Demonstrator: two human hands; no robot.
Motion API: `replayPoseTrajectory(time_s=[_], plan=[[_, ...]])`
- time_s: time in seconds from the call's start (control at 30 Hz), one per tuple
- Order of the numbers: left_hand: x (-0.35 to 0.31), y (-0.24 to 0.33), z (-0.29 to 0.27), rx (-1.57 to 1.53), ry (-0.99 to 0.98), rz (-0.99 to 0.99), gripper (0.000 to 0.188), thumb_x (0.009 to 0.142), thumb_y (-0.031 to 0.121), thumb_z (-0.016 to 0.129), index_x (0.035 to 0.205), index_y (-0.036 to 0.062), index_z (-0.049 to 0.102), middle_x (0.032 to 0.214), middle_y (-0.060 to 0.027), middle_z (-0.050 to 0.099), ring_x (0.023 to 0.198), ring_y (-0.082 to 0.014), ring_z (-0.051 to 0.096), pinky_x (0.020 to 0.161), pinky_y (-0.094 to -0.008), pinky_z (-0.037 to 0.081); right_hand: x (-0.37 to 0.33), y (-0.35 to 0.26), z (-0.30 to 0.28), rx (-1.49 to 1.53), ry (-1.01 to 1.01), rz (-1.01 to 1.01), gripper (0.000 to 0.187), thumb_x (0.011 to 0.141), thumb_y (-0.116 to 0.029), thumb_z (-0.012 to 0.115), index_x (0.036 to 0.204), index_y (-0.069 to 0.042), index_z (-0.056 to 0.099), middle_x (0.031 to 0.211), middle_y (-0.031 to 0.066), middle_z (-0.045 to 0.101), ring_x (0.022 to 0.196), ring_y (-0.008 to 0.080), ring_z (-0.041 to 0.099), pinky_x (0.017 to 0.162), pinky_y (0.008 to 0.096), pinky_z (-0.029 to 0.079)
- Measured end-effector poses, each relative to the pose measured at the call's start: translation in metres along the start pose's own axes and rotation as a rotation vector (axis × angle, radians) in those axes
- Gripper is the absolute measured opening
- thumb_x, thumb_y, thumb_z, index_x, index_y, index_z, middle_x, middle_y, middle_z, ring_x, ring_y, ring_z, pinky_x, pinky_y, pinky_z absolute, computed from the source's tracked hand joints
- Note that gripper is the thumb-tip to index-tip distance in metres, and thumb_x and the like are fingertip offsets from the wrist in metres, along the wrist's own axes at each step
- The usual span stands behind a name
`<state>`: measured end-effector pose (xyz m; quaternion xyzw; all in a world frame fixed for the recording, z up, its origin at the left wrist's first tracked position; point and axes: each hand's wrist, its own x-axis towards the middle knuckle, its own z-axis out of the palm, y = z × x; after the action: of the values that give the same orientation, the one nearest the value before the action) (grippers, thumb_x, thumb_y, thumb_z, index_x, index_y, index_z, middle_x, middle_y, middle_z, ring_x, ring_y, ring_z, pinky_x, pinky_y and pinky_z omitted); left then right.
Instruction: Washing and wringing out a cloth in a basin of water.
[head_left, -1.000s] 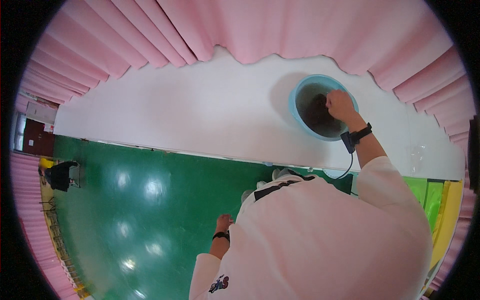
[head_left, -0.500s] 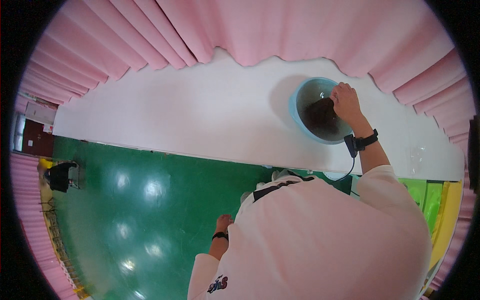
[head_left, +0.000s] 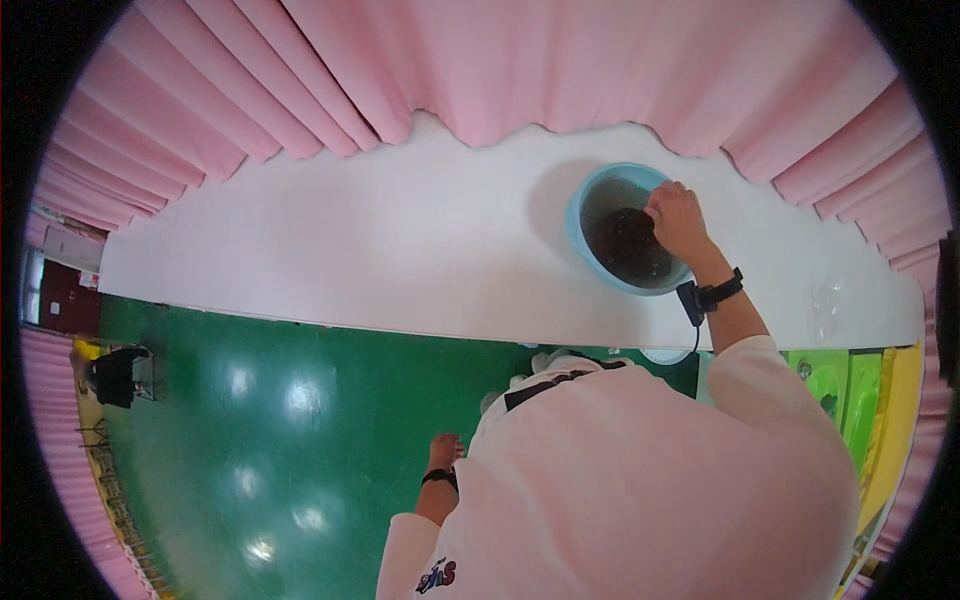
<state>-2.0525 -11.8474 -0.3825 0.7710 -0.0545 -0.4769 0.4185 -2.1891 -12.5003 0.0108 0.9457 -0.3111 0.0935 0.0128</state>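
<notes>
A light blue basin (head_left: 578, 225) stands on the white table, right of the middle. Inside lies a dark brown, wet, cloth-like mass (head_left: 630, 245) with small glints on it; its exact kind is unclear. My right hand (head_left: 680, 220) reaches over the basin's right rim, its bent fingers closed at the upper edge of the mass. Part of the grip is hidden behind the hand. A black strap with a small black device circles that wrist. My left hand (head_left: 445, 452) hangs low by my side over the floor, loosely open and holding nothing visible.
Pink curtains (head_left: 560, 70) run along the far edge of the white table (head_left: 380, 240). A transparent item (head_left: 828, 300) lies at the table's right end. Bright green tubs (head_left: 820, 385) and a white round object (head_left: 665, 355) sit by the near edge. Green floor (head_left: 250, 430) spreads left.
My right hand has lowered slightly with the dark mass, which now sits broader and wetter-looking in the basin. The whole view has shifted a little. My left hand stays at my side.
</notes>
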Motion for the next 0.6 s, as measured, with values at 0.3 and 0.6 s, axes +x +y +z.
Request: replayPoseTrajectory(time_s=[0.3, 0.6], plan=[[0.004, -0.050, -0.013, -0.165, -0.058, 0.092, 0.023, 0.093, 0.015, 0.060, 0.110, -0.0002, 0.065, 0.086, -0.0155, 0.068, 0.069, -0.0260, 0.068, 0.058, -0.0355, 0.057, 0.005, -0.003, 0.000, 0.087, 0.031, 0.023, 0.010, 0.090, -0.014, 0.057, 0.094, -0.005, 0.059, 0.098, 0.0135, 0.063, 0.100, 0.0348, 0.059, 0.084, 0.0494, 0.046], [-0.003, -0.081, -0.016, 0.400, 0.052, 0.556, 0.024, 0.091, 0.015, 0.065, 0.106, -0.0025, 0.069, 0.100, -0.0131, 0.071, 0.080, -0.0232, 0.071, 0.071, -0.0363, 0.060, -0.002, 0.011, 0.031, -0.087, -0.205, 0.004, 0.025, 0.096, -0.023, 0.049, 0.105, -0.001, 0.057, 0.104, 0.0216, 0.068, 0.100, 0.0408, 0.065, 0.087, 0.0558, 0.048]])
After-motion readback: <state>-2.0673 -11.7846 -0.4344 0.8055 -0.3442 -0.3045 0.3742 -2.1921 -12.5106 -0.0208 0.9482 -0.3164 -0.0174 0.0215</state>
